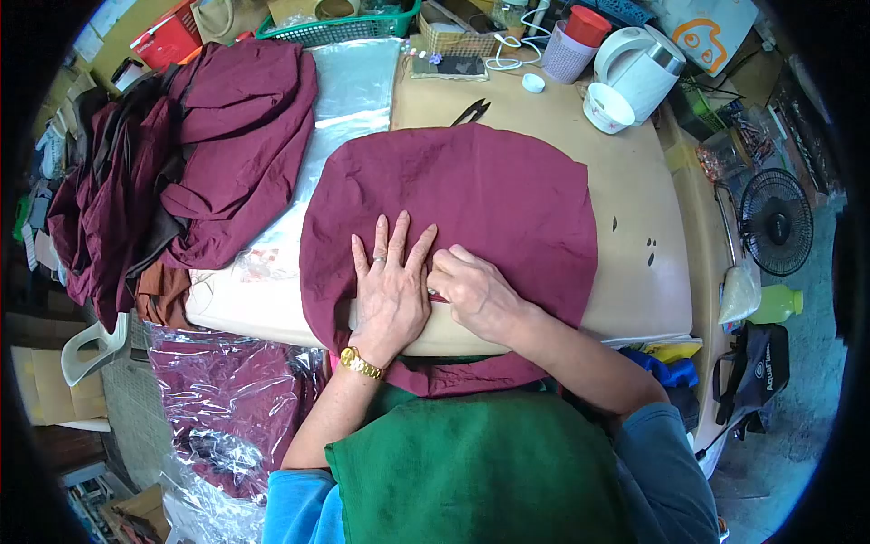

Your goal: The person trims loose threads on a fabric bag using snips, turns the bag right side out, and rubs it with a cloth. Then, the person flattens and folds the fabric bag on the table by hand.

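Left hand [391,304] splayed flat on maroon fabric [512,195], right hand [471,288] curled just beside it, anything held hidden, black thread snips [478,110] beyond them

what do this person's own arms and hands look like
The sleeves are short and blue. The left hand has a ring on one finger and a gold-coloured watch at the wrist. Neither it nor the right hand wears a glove.

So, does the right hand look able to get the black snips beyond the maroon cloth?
Probably yes: only the maroon cloth seems to lie between the right hand and the black snips, though its curled fingers would likely need to open first.
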Demonstrator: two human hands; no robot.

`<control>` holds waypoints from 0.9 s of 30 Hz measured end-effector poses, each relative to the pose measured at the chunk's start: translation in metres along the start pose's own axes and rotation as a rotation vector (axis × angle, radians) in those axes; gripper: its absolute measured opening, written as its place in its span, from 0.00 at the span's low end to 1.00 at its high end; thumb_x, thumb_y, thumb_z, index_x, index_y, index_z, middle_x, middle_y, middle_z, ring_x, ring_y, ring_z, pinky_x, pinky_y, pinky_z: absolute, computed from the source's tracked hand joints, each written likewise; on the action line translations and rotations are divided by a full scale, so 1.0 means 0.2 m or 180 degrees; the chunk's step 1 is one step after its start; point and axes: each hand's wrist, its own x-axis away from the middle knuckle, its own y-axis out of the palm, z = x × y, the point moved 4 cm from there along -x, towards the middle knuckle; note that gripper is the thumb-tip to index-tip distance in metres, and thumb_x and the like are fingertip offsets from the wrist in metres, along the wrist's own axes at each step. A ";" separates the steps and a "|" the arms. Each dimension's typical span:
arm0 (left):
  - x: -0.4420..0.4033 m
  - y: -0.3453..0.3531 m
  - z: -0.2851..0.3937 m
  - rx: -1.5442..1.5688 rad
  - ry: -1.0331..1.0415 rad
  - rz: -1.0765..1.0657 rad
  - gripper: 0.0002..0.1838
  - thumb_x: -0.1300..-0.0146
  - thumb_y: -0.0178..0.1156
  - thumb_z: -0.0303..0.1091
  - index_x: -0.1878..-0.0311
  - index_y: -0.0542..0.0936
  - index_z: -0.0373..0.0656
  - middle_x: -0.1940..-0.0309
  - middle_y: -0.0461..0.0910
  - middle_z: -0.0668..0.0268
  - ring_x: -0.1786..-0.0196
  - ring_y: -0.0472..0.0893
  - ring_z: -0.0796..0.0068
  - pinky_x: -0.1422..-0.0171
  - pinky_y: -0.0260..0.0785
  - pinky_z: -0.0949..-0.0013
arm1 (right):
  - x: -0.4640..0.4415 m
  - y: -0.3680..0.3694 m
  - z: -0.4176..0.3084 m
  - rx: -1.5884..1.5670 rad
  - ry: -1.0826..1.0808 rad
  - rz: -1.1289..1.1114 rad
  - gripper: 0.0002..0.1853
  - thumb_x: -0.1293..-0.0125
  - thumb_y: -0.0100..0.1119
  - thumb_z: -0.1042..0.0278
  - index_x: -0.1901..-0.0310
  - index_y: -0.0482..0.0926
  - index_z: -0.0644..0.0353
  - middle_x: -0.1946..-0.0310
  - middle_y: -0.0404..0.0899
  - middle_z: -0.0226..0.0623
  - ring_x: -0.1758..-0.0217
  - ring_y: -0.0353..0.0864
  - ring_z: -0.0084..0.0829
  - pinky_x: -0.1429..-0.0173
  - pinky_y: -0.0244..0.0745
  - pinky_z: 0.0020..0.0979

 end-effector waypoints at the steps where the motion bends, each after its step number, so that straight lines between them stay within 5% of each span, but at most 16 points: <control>1: 0.01 0.00 0.00 0.0028 0.0009 0.0010 0.28 0.30 0.52 0.32 0.26 0.67 0.51 0.25 0.61 0.50 0.22 0.57 0.41 0.22 0.41 0.30 | 0.03 0.00 0.00 -0.0017 0.0010 -0.0002 0.01 0.44 0.56 0.78 0.69 0.76 0.63 0.64 0.72 0.42 0.57 0.74 0.43 0.52 0.76 0.41; 3: 0.00 0.01 -0.01 0.0014 0.0011 0.0009 0.29 0.31 0.52 0.32 0.26 0.67 0.51 0.25 0.61 0.50 0.22 0.57 0.41 0.22 0.41 0.30 | 0.10 -0.04 0.01 -0.0143 0.0005 0.0015 0.07 0.51 0.57 0.85 0.69 0.78 0.64 0.68 0.71 0.41 0.61 0.72 0.43 0.55 0.73 0.40; 14: 0.00 0.01 -0.02 0.0016 0.0017 0.0010 0.27 0.29 0.51 0.33 0.26 0.68 0.51 0.25 0.61 0.51 0.21 0.56 0.43 0.21 0.42 0.32 | 0.12 -0.03 0.00 0.0107 -0.0015 -0.0122 0.04 0.46 0.56 0.80 0.67 0.77 0.63 0.64 0.72 0.43 0.56 0.75 0.44 0.50 0.75 0.42; 19: 0.05 -0.15 -0.04 0.0724 0.0459 -0.0427 0.30 0.31 0.60 0.40 0.27 0.68 0.50 0.24 0.60 0.52 0.21 0.56 0.46 0.20 0.46 0.37 | 0.23 -0.19 0.07 0.0277 0.0434 -0.0360 0.04 0.46 0.57 0.80 0.68 0.78 0.63 0.64 0.73 0.41 0.56 0.75 0.43 0.50 0.75 0.41; 23: 0.11 -0.17 -0.07 0.0548 0.0767 -0.0231 0.18 0.41 0.68 0.32 0.46 0.82 0.47 0.31 0.70 0.57 0.24 0.64 0.53 0.22 0.53 0.42 | 0.25 -0.26 0.02 -0.0182 0.0769 0.0194 0.05 0.44 0.58 0.81 0.67 0.80 0.61 0.60 0.75 0.40 0.54 0.75 0.43 0.49 0.74 0.40; 24: 0.10 -0.20 -0.05 0.0503 0.0910 0.0236 0.09 0.43 0.68 0.29 0.58 0.83 0.46 0.43 0.79 0.60 0.35 0.75 0.55 0.28 0.62 0.49 | 0.26 -0.24 -0.02 -0.0082 0.0440 0.0116 0.04 0.42 0.59 0.81 0.66 0.80 0.61 0.58 0.76 0.39 0.52 0.75 0.42 0.48 0.74 0.39; 27: 0.05 -0.19 -0.06 0.0667 0.0758 -0.0142 0.04 0.40 0.66 0.28 0.62 0.82 0.44 0.56 0.82 0.60 0.49 0.80 0.56 0.41 0.69 0.54 | 0.29 -0.20 -0.05 0.0087 0.0200 -0.0176 0.02 0.38 0.58 0.79 0.66 0.79 0.63 0.56 0.79 0.41 0.50 0.79 0.41 0.49 0.75 0.38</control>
